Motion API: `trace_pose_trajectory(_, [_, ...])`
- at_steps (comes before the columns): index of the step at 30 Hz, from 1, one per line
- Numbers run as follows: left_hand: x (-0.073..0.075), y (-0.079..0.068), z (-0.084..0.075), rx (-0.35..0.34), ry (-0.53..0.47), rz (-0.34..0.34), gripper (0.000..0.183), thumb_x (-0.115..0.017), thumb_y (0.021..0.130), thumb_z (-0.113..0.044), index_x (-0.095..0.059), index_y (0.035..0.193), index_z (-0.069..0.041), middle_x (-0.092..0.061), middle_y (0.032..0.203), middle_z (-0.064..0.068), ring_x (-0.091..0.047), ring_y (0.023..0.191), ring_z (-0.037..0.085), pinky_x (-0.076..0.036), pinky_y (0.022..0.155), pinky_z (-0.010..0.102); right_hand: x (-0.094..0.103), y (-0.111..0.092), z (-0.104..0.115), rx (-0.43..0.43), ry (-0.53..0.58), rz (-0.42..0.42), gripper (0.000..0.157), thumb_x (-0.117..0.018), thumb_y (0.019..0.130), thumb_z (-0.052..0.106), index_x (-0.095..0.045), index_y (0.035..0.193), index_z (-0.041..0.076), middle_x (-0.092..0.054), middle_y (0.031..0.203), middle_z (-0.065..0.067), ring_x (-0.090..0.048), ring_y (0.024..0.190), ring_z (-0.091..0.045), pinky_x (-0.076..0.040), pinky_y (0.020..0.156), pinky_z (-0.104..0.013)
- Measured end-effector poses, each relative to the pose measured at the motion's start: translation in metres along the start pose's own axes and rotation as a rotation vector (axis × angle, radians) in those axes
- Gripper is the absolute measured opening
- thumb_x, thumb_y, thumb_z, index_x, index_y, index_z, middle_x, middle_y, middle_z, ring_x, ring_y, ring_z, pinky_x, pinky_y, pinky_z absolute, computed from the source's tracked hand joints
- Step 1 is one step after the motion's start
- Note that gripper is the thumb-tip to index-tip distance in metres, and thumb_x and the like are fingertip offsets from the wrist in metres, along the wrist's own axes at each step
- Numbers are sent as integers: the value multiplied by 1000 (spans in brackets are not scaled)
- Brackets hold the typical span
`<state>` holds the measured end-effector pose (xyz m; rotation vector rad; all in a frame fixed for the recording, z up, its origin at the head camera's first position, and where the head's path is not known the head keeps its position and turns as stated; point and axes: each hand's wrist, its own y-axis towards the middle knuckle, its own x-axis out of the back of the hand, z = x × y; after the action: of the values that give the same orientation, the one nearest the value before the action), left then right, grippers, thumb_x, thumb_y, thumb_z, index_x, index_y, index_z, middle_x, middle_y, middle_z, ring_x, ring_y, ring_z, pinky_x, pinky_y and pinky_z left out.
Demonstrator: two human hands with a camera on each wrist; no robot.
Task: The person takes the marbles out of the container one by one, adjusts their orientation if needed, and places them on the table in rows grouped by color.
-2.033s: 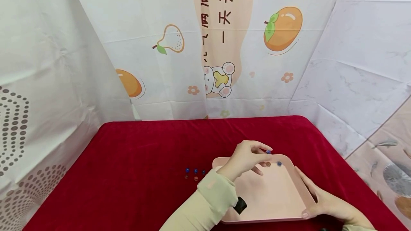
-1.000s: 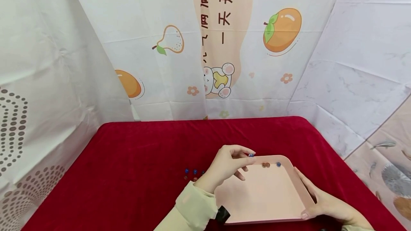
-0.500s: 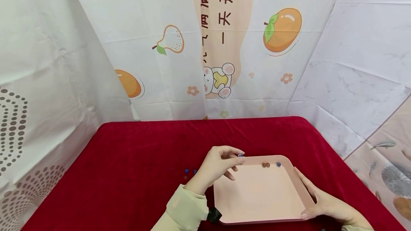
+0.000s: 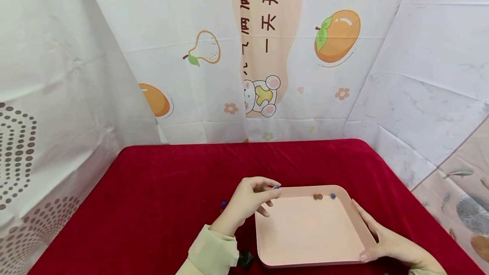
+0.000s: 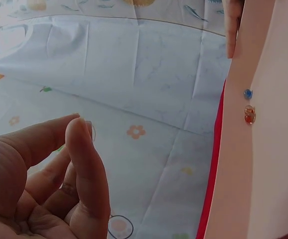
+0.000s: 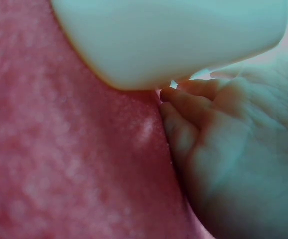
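My left hand (image 4: 244,200) pinches a small blue glass marble (image 4: 276,187) between thumb and fingertips, over the far left corner of a shallow pink tray (image 4: 302,232). In the left wrist view the thumb (image 5: 86,164) covers most of that marble. Against the tray's far wall lie two touching amber marbles (image 4: 318,197), and a blue marble (image 4: 333,196) sits to their right. My right hand (image 4: 386,239) grips the tray's right side, thumb at the near right corner and fingers along the outer wall. In the right wrist view its fingers (image 6: 189,107) reach under the tray's edge.
A red cloth (image 4: 153,207) covers the table. Left of my left hand a blue marble (image 4: 223,203) and a partly hidden reddish one lie on it. A black device (image 4: 245,260) sits at the left wrist. Printed curtains (image 4: 191,96) hang behind the table.
My left hand has moved left from the tray's far right part, still pinching the blue marble. A second amber marble shows beside the first. My right hand stays on the tray.
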<state>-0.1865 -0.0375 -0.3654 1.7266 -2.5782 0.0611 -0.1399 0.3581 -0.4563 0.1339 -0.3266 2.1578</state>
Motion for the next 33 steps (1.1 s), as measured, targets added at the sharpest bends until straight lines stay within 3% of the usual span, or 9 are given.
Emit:
trace_pose_trajectory(15, [14,-5,8,11,-8,-42,26,-74,87,-18,-73,111,-7,-71,87,-1,-61,68,12,-56,53,25,1,-1,-3,18,12,8,110,-64,82,5,10,159,32,-18,156,23,-41,126,-2,-40,95,-14])
trace_pose_trajectory(22, [20,-6,10,1,-6,-51,26,-74,88,-19,-73,112,-8,-68,83,-3,-61,66,11,-56,54,26,0,-2,-1,-32,44,7,109,-64,83,5,8,158,37,-19,155,21,-42,125,-5,-39,95,-15])
trace_pose_trajectory(33, [37,-5,10,-8,22,-133,30,-75,87,-25,-73,114,-11,-70,87,1,-64,70,13,-56,56,28,0,1,-1,-6,63,7,109,-65,82,4,7,159,33,-16,158,16,-41,127,-5,-40,95,-16])
